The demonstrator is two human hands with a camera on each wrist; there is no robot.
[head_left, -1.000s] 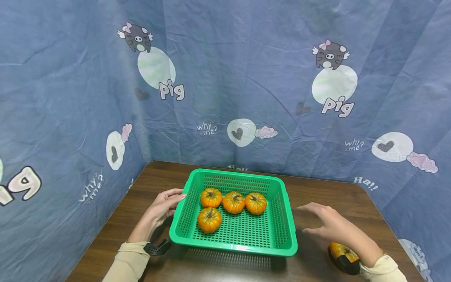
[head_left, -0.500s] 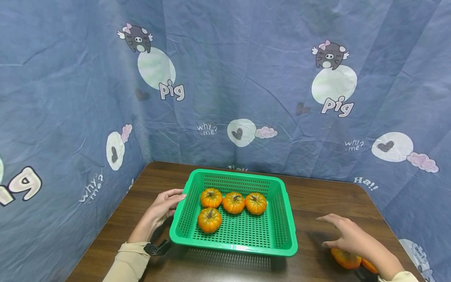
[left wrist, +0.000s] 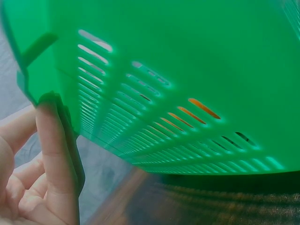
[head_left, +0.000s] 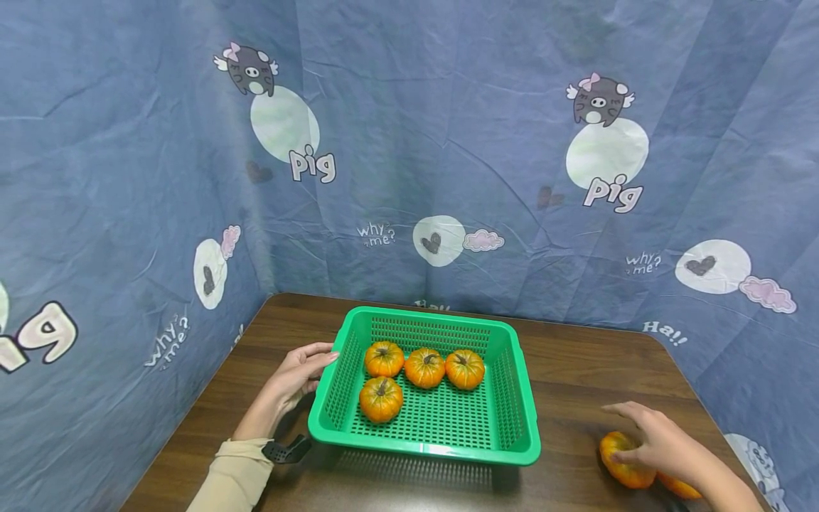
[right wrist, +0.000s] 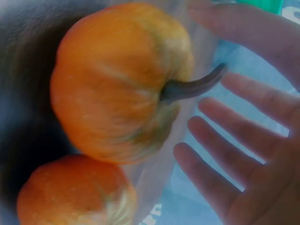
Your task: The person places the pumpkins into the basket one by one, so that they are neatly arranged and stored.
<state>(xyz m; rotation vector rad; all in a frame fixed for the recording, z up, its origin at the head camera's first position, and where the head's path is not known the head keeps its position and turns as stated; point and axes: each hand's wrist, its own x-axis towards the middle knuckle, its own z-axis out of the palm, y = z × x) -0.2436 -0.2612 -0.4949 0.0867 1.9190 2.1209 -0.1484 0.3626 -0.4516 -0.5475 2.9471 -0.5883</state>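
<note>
A green plastic basket stands mid-table with several small orange pumpkins inside, one in front of a row of three. My left hand holds the basket's left rim; in the left wrist view its fingers are at the edge of the slotted wall. Over at the right, my right hand hovers above a loose pumpkin, thumb and fingers spread. The right wrist view has this pumpkin's dark curved stem close to the fingertips. A second loose pumpkin lies beside it, partly behind the wrist.
The brown wooden table backs onto a blue printed curtain, which also runs along its left and right sides. A black wrist strap piece sits by the left cuff.
My right hand has moved right and toward the front, away from the basket to above the loose pumpkins. The left hand and basket stay in place.
</note>
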